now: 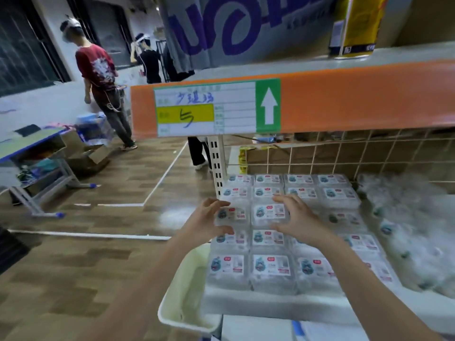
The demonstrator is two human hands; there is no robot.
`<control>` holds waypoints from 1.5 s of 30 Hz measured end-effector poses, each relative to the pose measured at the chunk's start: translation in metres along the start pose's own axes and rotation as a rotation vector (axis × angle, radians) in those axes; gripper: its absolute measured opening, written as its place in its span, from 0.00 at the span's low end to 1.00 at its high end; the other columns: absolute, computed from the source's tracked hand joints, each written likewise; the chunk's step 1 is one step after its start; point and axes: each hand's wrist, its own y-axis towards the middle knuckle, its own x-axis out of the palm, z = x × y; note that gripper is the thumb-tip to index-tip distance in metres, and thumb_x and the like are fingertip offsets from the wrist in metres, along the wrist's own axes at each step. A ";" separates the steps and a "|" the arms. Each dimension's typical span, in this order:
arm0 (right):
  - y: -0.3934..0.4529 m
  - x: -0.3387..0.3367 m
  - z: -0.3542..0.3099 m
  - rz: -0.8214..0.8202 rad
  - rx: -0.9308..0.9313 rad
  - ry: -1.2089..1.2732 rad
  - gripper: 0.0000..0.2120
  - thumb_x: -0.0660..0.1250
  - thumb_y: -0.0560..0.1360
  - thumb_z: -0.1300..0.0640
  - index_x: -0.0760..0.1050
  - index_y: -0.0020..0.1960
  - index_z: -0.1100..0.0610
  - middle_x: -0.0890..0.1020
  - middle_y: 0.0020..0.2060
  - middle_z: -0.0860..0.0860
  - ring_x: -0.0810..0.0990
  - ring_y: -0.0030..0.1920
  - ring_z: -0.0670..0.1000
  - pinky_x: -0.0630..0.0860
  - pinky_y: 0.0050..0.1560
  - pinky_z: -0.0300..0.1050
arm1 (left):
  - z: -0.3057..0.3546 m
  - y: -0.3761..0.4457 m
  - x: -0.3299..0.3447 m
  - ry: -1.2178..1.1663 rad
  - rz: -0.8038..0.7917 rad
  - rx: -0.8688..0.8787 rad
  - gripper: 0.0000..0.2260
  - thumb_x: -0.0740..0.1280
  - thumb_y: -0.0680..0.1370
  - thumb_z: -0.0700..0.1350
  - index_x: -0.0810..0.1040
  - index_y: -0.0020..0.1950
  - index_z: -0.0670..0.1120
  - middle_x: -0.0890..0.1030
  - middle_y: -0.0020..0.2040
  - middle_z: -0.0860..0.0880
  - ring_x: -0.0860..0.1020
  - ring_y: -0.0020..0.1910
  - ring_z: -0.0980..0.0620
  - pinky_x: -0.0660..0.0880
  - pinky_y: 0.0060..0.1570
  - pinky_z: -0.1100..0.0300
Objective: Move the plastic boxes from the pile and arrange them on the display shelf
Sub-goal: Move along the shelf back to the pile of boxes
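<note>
Clear plastic boxes with white and blue labels [270, 267] lie in neat rows on the white display shelf [258, 308]. My left hand [206, 220] spans one box [232, 214] in the left column, fingers over its far edge and thumb at its near edge. My right hand [299, 217] spans the neighbouring box [269, 212] the same way. Both boxes sit slightly above the rows around them. A loose, blurred pile of the same boxes [413, 232] fills the right part of the shelf.
An orange shelf beam [357, 99] with a label card [204, 109] hangs low above the boxes. A wire grid [357, 153] backs the shelf. A pale plastic bin [184, 296] sits at the shelf's left front. People [103, 82] and a desk [32, 148] stand on the wooden floor at left.
</note>
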 end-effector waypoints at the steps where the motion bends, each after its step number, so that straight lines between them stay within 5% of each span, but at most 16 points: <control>1: -0.001 0.001 -0.001 0.006 0.012 -0.009 0.32 0.69 0.74 0.49 0.59 0.73 0.49 0.58 0.72 0.46 0.57 0.73 0.49 0.61 0.67 0.45 | -0.003 0.000 0.002 -0.006 0.041 0.050 0.30 0.78 0.68 0.46 0.72 0.67 0.43 0.70 0.64 0.42 0.72 0.64 0.44 0.68 0.64 0.61; 8: -0.003 0.003 -0.008 0.034 0.064 -0.134 0.32 0.69 0.74 0.49 0.61 0.73 0.51 0.61 0.72 0.48 0.56 0.73 0.52 0.57 0.70 0.47 | -0.006 0.000 0.006 -0.012 0.097 0.068 0.25 0.76 0.68 0.45 0.76 0.63 0.46 0.72 0.60 0.44 0.74 0.57 0.44 0.72 0.58 0.51; 20: 0.005 0.000 -0.010 0.044 0.058 -0.175 0.29 0.69 0.75 0.51 0.63 0.72 0.52 0.65 0.71 0.49 0.58 0.71 0.51 0.58 0.68 0.42 | -0.003 0.003 0.008 0.044 0.035 0.005 0.25 0.73 0.71 0.52 0.72 0.66 0.50 0.69 0.63 0.47 0.70 0.62 0.44 0.69 0.61 0.53; 27: 0.000 -0.002 -0.011 0.003 0.014 -0.213 0.30 0.67 0.75 0.49 0.61 0.73 0.52 0.61 0.72 0.48 0.56 0.71 0.50 0.56 0.68 0.42 | 0.004 0.008 -0.005 0.214 0.031 0.040 0.30 0.57 0.71 0.68 0.72 0.66 0.51 0.71 0.65 0.48 0.66 0.66 0.45 0.67 0.61 0.55; 29: -0.003 -0.010 -0.013 -0.006 -0.007 -0.225 0.29 0.66 0.76 0.48 0.59 0.74 0.51 0.60 0.73 0.48 0.55 0.72 0.50 0.55 0.69 0.43 | 0.012 0.015 -0.009 0.254 0.024 0.078 0.27 0.58 0.74 0.66 0.72 0.67 0.51 0.71 0.66 0.48 0.66 0.66 0.46 0.67 0.62 0.55; 33: -0.009 -0.033 -0.009 0.028 -0.029 -0.260 0.24 0.65 0.77 0.49 0.65 0.71 0.51 0.66 0.70 0.49 0.63 0.69 0.49 0.61 0.67 0.43 | 0.056 0.036 -0.009 0.307 -0.008 0.202 0.19 0.61 0.78 0.58 0.73 0.66 0.52 0.72 0.67 0.49 0.66 0.67 0.48 0.66 0.63 0.53; 39: -0.033 -0.077 0.023 0.094 0.068 -0.511 0.24 0.63 0.78 0.52 0.64 0.72 0.53 0.66 0.71 0.51 0.65 0.70 0.52 0.66 0.64 0.45 | 0.148 0.067 0.023 0.461 -0.116 0.378 0.19 0.60 0.79 0.57 0.73 0.67 0.50 0.72 0.66 0.46 0.67 0.67 0.44 0.64 0.64 0.50; 43: -0.069 -0.116 0.060 0.165 0.189 -0.643 0.17 0.60 0.78 0.51 0.71 0.66 0.50 0.72 0.65 0.51 0.72 0.62 0.54 0.71 0.52 0.44 | 0.213 0.073 0.057 0.491 -0.193 0.433 0.21 0.60 0.78 0.58 0.73 0.68 0.49 0.72 0.67 0.45 0.66 0.67 0.43 0.64 0.64 0.50; 45: -0.096 -0.138 0.085 0.224 0.232 -0.681 0.17 0.61 0.77 0.50 0.72 0.65 0.50 0.72 0.65 0.51 0.73 0.62 0.54 0.73 0.55 0.46 | 0.251 0.073 0.077 0.451 -0.222 0.447 0.21 0.60 0.78 0.57 0.74 0.66 0.48 0.72 0.66 0.44 0.67 0.67 0.43 0.64 0.63 0.50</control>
